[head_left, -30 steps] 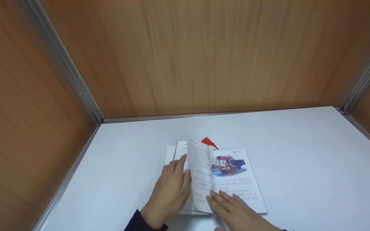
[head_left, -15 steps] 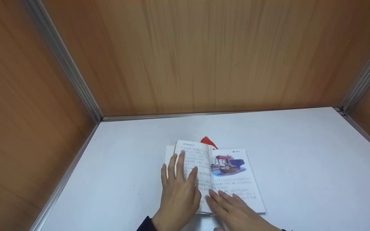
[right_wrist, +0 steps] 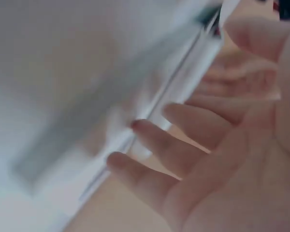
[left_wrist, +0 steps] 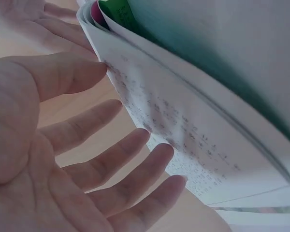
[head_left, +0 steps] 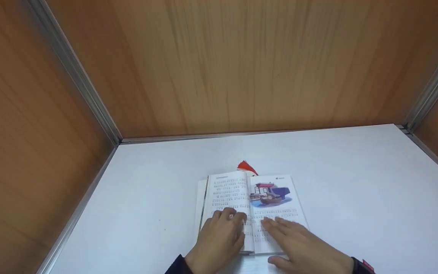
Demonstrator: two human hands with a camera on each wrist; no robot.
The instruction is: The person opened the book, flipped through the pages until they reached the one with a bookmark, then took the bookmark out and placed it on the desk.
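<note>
A: Nearest edge first. What does the left hand [head_left: 219,238] do?

B: It lies on the lower part of the left page of the open white paperback book with printed text [head_left: 238,198], fingers bent a little, tips near the gutter. The grip pinches nothing. In the left wrist view the fingers [left_wrist: 101,159] are spread and loosely curved, tips against a printed page.

A: Right hand [head_left: 302,243]?

B: Flat on the lower part of the right page, fingers straight and slightly fanned, pressing the paper down. The grip is spread and holds nothing. The right wrist view is blurred; only spread fingers [right_wrist: 164,150] near page edges can be made out. A dark cuff with a red mark [head_left: 363,265] sits at that wrist.

A: Position of the book?

B: Flat and open on the white worktop [head_left: 356,190], near the middle, close to the near edge. The right page carries a colour picture in red, blue and brown [head_left: 270,192] above lines of text. The left page is text only.

A: Farther back?

B: A small red piece [head_left: 246,166] pokes out just beyond the book's far edge at the spine; I cannot tell what it is. Beyond that, brown wood-grain panel walls [head_left: 242,64] with grey metal corner strips [head_left: 74,72].
</note>
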